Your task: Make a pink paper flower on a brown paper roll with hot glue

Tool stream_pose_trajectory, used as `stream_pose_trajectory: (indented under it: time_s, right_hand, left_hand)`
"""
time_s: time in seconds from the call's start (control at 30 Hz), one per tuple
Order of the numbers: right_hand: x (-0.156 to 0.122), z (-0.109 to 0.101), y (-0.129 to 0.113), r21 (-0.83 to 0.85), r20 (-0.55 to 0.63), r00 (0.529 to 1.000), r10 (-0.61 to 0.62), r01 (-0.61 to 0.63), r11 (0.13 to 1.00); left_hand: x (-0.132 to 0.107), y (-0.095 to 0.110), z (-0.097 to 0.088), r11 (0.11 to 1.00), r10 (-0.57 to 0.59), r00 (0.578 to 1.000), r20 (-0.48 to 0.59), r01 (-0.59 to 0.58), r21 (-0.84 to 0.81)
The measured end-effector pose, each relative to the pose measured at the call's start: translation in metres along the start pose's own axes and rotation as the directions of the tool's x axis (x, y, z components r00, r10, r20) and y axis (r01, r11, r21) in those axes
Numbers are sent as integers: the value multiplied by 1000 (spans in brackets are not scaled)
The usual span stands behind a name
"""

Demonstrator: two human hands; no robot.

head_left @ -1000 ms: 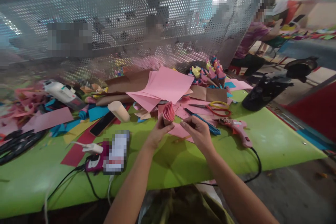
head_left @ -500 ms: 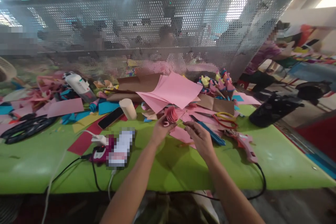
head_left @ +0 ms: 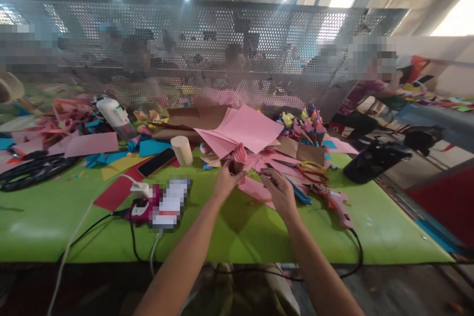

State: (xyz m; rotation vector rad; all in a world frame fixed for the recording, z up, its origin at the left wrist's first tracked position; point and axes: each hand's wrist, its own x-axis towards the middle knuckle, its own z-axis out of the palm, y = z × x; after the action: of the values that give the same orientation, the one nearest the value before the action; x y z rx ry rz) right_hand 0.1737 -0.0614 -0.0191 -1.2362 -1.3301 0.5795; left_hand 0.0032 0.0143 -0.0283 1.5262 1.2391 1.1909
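Note:
My left hand (head_left: 226, 180) is closed around a pink paper swirl (head_left: 240, 154), which stands upright above the fingers with its ridged top showing; its lower end is mostly hidden by the hand. To the right, my right hand (head_left: 279, 188) has its thumb and fingers drawn together in a pinch. Whatever lies between those fingertips is too small to make out. Behind both hands rests a stack of pink paper sheets (head_left: 244, 128), and a loose pink piece (head_left: 255, 190) lies on the green table (head_left: 237, 242) between them.
Right of my hands lie yellow-handled scissors (head_left: 313, 172), a pink glue gun (head_left: 338, 205) with its cord, and a black bottle (head_left: 365, 165). On the left are a charging phone (head_left: 171, 205), a power strip (head_left: 142, 210), a dark phone (head_left: 157, 162) and a cream-coloured roll (head_left: 181, 150).
The pink swirl has been tipped more upright in my left hand, so its tip now points up. My right hand stays close by, still pinched. The camera view has shifted slightly.

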Motion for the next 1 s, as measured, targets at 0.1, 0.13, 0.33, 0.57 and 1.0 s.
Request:
stream_pose_trajectory:
  time_s: [0.1,0.13,0.33,0.57,1.0]
  right_hand:
    - [1,0,4,37,0,1000,17,-17,999]
    - [1,0,6,45,10,1000,26,-27,999]
    - [2,3,10,71,-1,999,40,-40,997]
    - [2,5,10,105,6,995,97,-97,990]
    - [-3,7,-12,475,414,902,122,-329,816]
  left_hand:
    - [2,-3,-2,1000,3,998,-61,-3,0]
    - [3,-4,-3,1000,1,996,-92,0,15]
    - [2,-10,-4,978,-15,979,-204,57,201]
    - [-3,-9,-8,925,67,983,-173,4,380]
    - [-37,53,16,989,138,982,128,-129,-76]
